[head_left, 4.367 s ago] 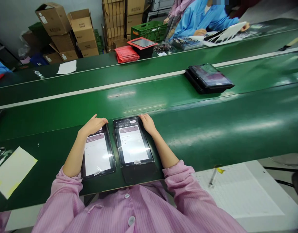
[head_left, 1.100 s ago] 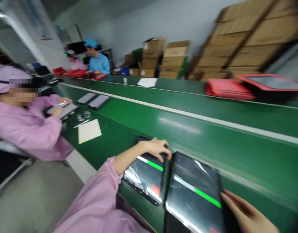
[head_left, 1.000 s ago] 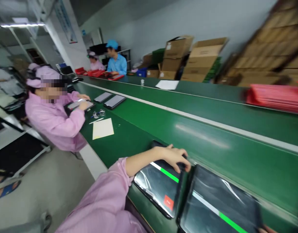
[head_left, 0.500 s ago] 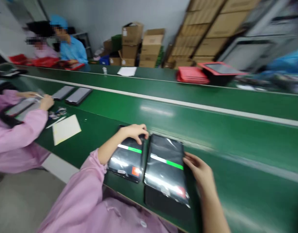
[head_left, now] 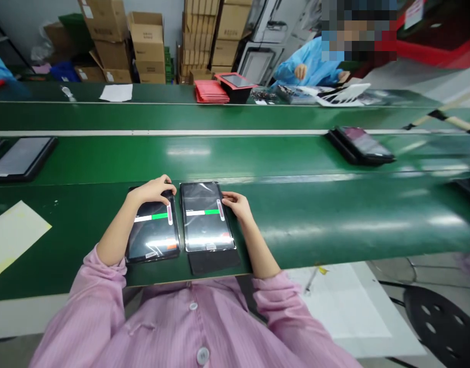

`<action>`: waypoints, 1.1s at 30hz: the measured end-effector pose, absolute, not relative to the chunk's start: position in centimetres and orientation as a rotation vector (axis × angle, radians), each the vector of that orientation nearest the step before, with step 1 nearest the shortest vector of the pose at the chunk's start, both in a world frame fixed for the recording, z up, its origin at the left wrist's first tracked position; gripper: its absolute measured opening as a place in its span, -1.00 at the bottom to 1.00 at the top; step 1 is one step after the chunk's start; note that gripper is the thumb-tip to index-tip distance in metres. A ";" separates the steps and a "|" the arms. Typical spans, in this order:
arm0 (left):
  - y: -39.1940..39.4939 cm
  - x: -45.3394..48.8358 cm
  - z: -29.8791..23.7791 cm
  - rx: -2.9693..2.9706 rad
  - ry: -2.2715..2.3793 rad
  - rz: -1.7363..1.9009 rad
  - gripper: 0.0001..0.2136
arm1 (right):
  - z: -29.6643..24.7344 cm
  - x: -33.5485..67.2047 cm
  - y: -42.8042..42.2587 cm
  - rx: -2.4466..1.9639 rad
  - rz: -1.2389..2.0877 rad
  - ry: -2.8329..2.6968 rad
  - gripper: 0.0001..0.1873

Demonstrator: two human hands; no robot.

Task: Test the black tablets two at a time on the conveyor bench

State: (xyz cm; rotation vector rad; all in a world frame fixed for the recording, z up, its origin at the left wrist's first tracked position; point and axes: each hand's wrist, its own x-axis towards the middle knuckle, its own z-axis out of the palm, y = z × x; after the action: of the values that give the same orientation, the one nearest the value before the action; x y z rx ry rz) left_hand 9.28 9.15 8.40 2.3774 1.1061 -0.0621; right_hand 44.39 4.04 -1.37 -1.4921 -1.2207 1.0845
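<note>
Two tablets lie side by side in front of me, each screen showing a white and green bar and a small upright slider near its right edge. My left hand (head_left: 155,191) reaches over the left tablet (head_left: 148,237), its bent fingers and thumb closed at the upper right edge. On the right tablet (head_left: 204,227), my right hand (head_left: 237,203) has its fingers and thumb at the upper right side. This tablet rests partly over a dark flat piece (head_left: 214,261) that sticks out below it. The fingertips at both edges are partly hidden.
A pale yellow sheet (head_left: 18,240) lies left on the green bench. Further tablets sit at the left (head_left: 22,158) and as a stack (head_left: 359,145) at the right. Beyond the white strip are red trays (head_left: 211,92) and a co-worker in blue (head_left: 315,64). A black stool (head_left: 442,322) stands lower right.
My view has swung to the right, and the pink-sleeved co-worker at the left is out of sight. Upright sliders now show on both screens. Both hands remain at the tablets' edges.
</note>
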 end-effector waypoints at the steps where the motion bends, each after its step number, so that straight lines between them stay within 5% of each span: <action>1: 9.3 9.2 8.5 2.375 1.102 -0.055 -0.68 | -1.3 44.4 4.1 -1.498 1.080 -1.221 -0.60; 10: 10.9 -1.9 9.5 2.026 1.389 0.097 -0.26 | 1.2 43.0 2.6 -1.517 0.622 -1.590 -0.69; 19: 11.3 -4.0 8.0 1.912 1.250 0.047 -0.39 | 5.2 35.5 0.9 -1.233 0.214 -2.518 -0.75; 25: 11.2 0.6 8.2 2.192 1.337 0.078 -0.44 | 2.9 39.5 3.1 -1.410 0.259 -2.147 -0.78; 33: 8.1 10.2 9.2 2.417 1.282 -0.096 -0.71 | -2.1 43.8 5.8 -1.474 0.910 -1.331 -0.52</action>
State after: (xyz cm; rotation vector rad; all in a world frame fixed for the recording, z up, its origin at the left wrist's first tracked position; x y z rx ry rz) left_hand 10.16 8.06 9.23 2.4173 1.2823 -0.0955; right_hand 43.80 5.79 -2.13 -1.4740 -1.3309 0.9101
